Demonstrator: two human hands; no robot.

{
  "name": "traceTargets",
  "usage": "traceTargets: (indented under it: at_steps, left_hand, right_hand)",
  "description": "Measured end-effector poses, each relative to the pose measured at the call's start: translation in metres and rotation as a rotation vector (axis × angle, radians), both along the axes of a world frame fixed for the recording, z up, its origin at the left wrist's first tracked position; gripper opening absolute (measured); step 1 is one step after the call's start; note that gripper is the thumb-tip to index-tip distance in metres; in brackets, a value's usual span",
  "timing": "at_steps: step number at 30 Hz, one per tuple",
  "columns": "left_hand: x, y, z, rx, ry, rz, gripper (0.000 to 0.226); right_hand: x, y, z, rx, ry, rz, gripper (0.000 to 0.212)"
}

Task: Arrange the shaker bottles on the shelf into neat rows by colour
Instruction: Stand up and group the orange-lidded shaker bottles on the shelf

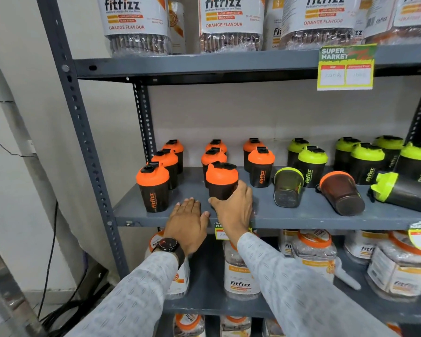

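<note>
1. At the shelf's front edge, your right hand (233,210) wraps its fingers (244,190) around an upright orange-lidded shaker (221,182); its label faces away.
2. Your left hand (187,221) lies flat, fingers released, on the grey metal shelf (301,215), just beside that shaker.
3. Left of it, the front orange shaker (153,188) reads "fitfizz" in orange.
4. Bare shelf lies between them.
5. Rightward, 3 shakers lie tipped: a green-lidded one (288,188), an orange-lidded one (342,193), another green one (404,192).
6. Above, a yellow tag (346,66) reads "SUPER MARKET".

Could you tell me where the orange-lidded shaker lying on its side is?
The tipped orange shaker lies right of centre on the middle shelf, between two tipped green ones.
</note>
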State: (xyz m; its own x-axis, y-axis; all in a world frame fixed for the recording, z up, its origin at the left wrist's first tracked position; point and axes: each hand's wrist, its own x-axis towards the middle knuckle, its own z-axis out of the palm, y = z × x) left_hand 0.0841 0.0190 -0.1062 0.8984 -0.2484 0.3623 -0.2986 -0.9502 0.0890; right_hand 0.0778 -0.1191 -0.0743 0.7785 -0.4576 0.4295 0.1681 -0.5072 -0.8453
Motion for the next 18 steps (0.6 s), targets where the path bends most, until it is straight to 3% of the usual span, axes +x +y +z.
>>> traceTargets:
  at_steps: [6,9,13,15,18]
  left_hand:
    - [-0.001,-0.001,0.001,-0.05,-0.013,-0.012,0.067]
    - [-0.01,-0.004,-0.001,-0.312,-0.095,-0.026,0.063]
    - [-0.046,-0.033,-0.005,-0.594,-0.365,-0.072,0.055]
    - [-0.063,-0.062,-0.004,-0.581,-0.4,-0.173,0.05]
    - [-0.068,-0.114,0.002,-0.404,-0.333,-0.277,0.051]
  right_hand:
    - [-0.016,-0.015,-0.001,0.014,0.027,0.079,0.107]
    - [-0.03,-0.037,0.004,0.009,-0.053,0.102,0.09]
    - [-0.042,-0.082,0.019,-0.054,-0.19,0.09,0.064]
    - [-0.046,-0.109,0.027,-0.097,-0.246,0.071,0.058]
    - [-0.05,-0.153,0.035,-0.167,-0.277,0.037,0.051]
